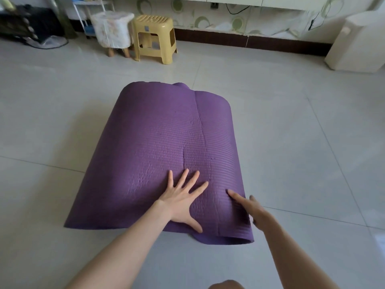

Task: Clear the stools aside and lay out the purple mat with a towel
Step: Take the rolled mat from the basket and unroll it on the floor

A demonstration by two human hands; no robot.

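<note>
The purple mat (158, 142) lies on the tiled floor in the middle, folded or doubled over, with its near right corner curling up and a crease running down its length. My left hand (183, 199) presses flat on the mat's near part with fingers spread. At the mat's near right edge, my right hand (250, 207) touches the surface with its fingers extended. A yellow plastic stool (154, 36) and a furry white stool (112, 28) with wooden legs stand side by side at the back wall. I see no towel.
A white appliance (358, 42) stands at the right wall. A white shelf rack (91, 9) and dark clutter (31, 24) fill the back left corner. Bare floor tiles (291, 122) surround the mat. A knee (227, 284) shows at the bottom edge.
</note>
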